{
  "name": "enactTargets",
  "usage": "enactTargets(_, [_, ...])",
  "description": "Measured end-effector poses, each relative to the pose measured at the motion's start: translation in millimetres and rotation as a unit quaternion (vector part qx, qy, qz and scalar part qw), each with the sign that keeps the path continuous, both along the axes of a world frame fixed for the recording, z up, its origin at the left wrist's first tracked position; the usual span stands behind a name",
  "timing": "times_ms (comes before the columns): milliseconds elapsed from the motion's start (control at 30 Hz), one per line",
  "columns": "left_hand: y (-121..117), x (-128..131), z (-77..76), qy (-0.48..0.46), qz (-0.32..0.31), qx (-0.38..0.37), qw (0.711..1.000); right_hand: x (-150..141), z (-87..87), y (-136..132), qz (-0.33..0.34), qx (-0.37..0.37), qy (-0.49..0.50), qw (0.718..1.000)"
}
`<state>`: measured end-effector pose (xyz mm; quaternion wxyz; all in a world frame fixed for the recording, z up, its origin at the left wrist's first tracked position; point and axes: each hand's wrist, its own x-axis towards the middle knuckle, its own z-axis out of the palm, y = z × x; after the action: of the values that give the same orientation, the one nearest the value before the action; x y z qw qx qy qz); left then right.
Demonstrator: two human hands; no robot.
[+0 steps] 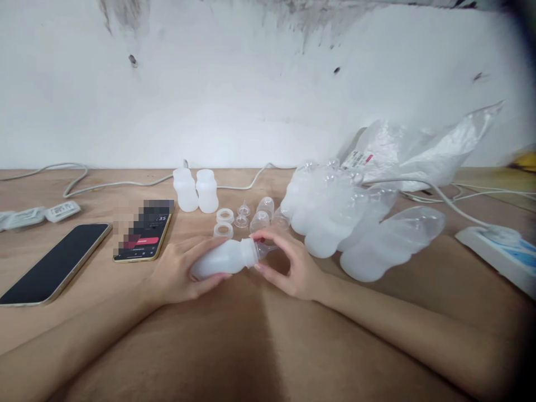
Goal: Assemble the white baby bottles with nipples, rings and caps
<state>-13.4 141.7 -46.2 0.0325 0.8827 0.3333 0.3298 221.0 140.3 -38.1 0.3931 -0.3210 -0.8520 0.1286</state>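
My left hand point(180, 273) is wrapped round the body of a milky white plastic bottle point(224, 258), which lies tilted on its side just above the wooden table point(251, 346). At the bottle's neck my right hand point(288, 265) pinches a clear teat point(263, 248) between thumb and fingers. Behind the hands lie two white rings point(225, 222), loose clear teats point(243, 215) and clear caps point(262, 215). Two more white bottles point(196, 191) stand upright further back.
A pile of bottles in clear wrapping point(355, 223) lies at the right, with a crumpled plastic bag point(419, 148) behind. Two phones point(54, 261) point(144, 229) lie at the left. A white power strip point(498, 251) and cables point(439, 195) sit at the right, a white wall behind.
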Motion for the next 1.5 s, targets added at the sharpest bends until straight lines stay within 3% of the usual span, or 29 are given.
enactTargets(133, [0.2,0.3,-1.0,0.006,0.007,-0.001,1.000,0.3,-0.4,0.9,-0.012,-0.017,0.000,1.000])
enactTargets(333, [-0.1,1.3,3.6,0.039,-0.026,0.058,0.997,0.1,-2.2,4.3,-0.036,-0.048,-0.016,0.998])
enactTargets(467, [-1.3,2.6,7.0,0.058,-0.045,0.067,0.995,0.5,-2.3,3.2,-0.031,-0.031,-0.038,0.998])
enactTargets(700, [-0.9,1.5,3.5,0.023,-0.011,0.029,0.999,1.4,-0.4,-0.3,-0.019,-0.006,0.007,1.000])
enactTargets(933, [-0.3,1.4,2.8,0.011,-0.009,0.024,1.000,-2.7,-0.9,-1.7,0.008,0.046,-0.027,0.999])
enactTargets(1500, [0.6,2.7,3.7,0.060,-0.036,0.111,0.991,-1.5,1.1,0.8,-0.026,-0.046,-0.036,0.998])
